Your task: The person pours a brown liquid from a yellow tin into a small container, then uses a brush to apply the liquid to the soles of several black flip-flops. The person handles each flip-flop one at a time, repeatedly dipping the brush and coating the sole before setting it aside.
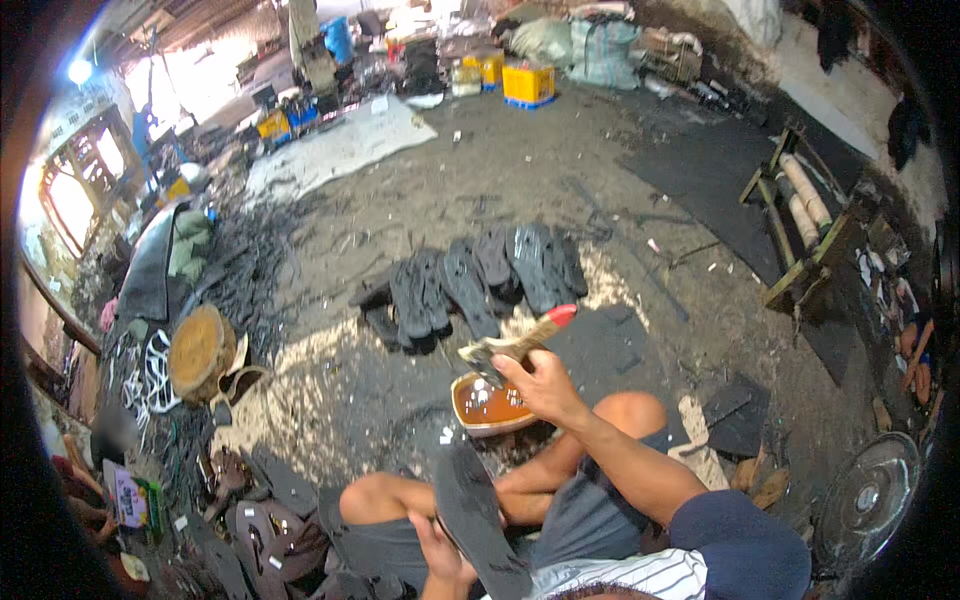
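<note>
My left hand [440,552] grips a black sandal sole [470,510] by its edge, holding it tilted up over my lap. In my right hand [545,385] is a brush [530,340] with a red handle end, closed in my fingers. Its dark, wet-looking head hangs over the far rim of a bowl [460,405] of glossy amber-brown liquid; whether it touches the liquid I cannot tell. Beyond the bowl, several dark sandal soles [465,285] stand side by side on the ground, leaning against one another.
A round wood block [200,350] lies at left, near white cords [158,372]. Dark sandals [275,545] are heaped at lower left. To the right stand a wooden frame with rollers [800,205] and a round metal lid-like disc [870,500]. Yellow crates [528,85] are farther off.
</note>
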`<control>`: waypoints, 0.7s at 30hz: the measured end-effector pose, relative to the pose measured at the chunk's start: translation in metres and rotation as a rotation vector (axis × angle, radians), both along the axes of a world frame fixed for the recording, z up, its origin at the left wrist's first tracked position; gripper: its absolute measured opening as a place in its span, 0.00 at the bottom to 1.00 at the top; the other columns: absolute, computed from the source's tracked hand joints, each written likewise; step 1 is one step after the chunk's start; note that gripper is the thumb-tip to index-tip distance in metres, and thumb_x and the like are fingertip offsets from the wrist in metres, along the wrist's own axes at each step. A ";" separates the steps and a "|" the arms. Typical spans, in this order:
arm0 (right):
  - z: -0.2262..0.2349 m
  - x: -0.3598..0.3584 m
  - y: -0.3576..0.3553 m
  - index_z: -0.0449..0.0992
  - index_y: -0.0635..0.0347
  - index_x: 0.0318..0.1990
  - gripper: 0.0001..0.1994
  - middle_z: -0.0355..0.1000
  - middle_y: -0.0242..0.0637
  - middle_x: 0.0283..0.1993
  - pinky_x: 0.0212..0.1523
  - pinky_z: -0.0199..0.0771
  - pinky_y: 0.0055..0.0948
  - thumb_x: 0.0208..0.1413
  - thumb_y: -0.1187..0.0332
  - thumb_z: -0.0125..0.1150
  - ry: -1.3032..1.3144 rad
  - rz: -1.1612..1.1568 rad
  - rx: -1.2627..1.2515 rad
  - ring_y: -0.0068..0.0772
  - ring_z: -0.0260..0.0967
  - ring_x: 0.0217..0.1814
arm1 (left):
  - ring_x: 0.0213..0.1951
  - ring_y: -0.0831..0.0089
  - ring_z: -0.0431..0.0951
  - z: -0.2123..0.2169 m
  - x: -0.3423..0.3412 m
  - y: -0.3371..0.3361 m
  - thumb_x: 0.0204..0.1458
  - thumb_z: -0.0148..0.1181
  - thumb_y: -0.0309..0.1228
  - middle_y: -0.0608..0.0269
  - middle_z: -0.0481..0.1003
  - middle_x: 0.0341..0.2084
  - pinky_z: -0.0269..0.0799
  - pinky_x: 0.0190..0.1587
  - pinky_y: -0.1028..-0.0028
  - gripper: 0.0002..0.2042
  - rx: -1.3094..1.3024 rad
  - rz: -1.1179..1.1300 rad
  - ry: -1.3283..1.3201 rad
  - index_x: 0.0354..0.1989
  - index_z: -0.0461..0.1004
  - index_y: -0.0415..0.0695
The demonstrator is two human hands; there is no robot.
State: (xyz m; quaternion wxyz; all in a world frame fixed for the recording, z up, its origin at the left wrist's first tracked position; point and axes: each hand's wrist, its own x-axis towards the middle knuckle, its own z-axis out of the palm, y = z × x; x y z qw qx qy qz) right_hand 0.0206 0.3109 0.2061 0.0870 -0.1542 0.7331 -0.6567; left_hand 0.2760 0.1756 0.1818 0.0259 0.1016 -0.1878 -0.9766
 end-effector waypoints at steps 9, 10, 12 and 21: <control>0.019 0.082 -0.020 0.76 0.64 0.61 0.25 0.79 0.38 0.56 0.59 0.73 0.37 0.68 0.53 0.62 -0.085 0.293 -0.114 0.33 0.73 0.58 | 0.40 0.66 0.78 -0.027 -0.084 -0.068 0.64 0.49 0.62 0.59 0.78 0.40 0.76 0.45 0.65 0.32 -0.243 0.297 -0.107 0.55 0.72 0.42; -0.006 0.095 -0.030 0.76 0.65 0.60 0.25 0.78 0.46 0.56 0.62 0.70 0.39 0.68 0.51 0.60 -0.022 0.343 -0.162 0.38 0.73 0.59 | 0.41 0.66 0.79 -0.016 -0.100 -0.063 0.65 0.49 0.61 0.60 0.78 0.42 0.76 0.46 0.65 0.32 -0.250 0.324 -0.051 0.56 0.72 0.41; -0.019 0.087 -0.038 0.76 0.66 0.59 0.19 0.78 0.39 0.54 0.59 0.71 0.32 0.67 0.64 0.65 0.026 0.187 0.066 0.27 0.72 0.57 | 0.43 0.67 0.79 0.018 -0.130 -0.052 0.66 0.49 0.60 0.60 0.78 0.45 0.76 0.50 0.64 0.32 -0.263 0.387 0.033 0.59 0.71 0.40; 0.006 0.086 -0.029 0.80 0.62 0.53 0.17 0.77 0.45 0.55 0.58 0.74 0.41 0.60 0.64 0.69 0.561 0.265 0.016 0.45 0.75 0.57 | 0.39 0.67 0.77 0.059 -0.158 -0.073 0.64 0.47 0.65 0.65 0.77 0.40 0.77 0.45 0.64 0.34 -0.441 0.441 -0.179 0.59 0.73 0.46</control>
